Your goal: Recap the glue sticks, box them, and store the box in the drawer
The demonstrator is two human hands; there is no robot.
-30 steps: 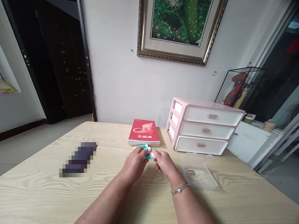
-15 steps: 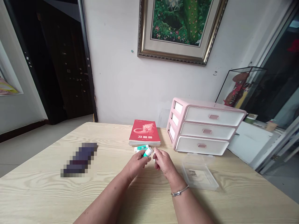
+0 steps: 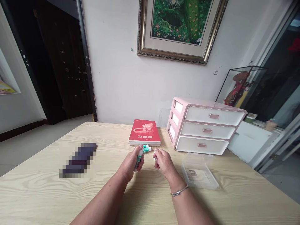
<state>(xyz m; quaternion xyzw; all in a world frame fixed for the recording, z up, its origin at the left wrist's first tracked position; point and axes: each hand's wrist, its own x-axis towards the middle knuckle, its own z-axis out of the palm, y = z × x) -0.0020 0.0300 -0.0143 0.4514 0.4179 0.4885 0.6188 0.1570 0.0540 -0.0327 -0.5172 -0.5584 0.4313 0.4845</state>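
My left hand (image 3: 134, 160) is closed around a green-and-white glue stick (image 3: 138, 157), held tilted just above the table with the thumb along its upper end. My right hand (image 3: 163, 161) is closed, thumb against the forefinger, on a small white piece (image 3: 154, 155); most of it is hidden by the fingers, so its kind cannot be made out. Between and beyond the hands, more green-and-white glue sticks (image 3: 147, 149) lie in front of the red book (image 3: 144, 131), partly covered by my left hand.
A clear plastic box (image 3: 211, 181) with its lid open lies right of my right forearm. Behind it stands a pink-and-white drawer unit (image 3: 207, 131). On the left of the wooden table (image 3: 37, 190) lies a blurred-out dark object (image 3: 78, 159). The wall rises behind.
My left hand has drawn left, away from my right hand, and turned the glue stick more upright. The glue sticks behind show more on their right side. My right hand has hardly moved.
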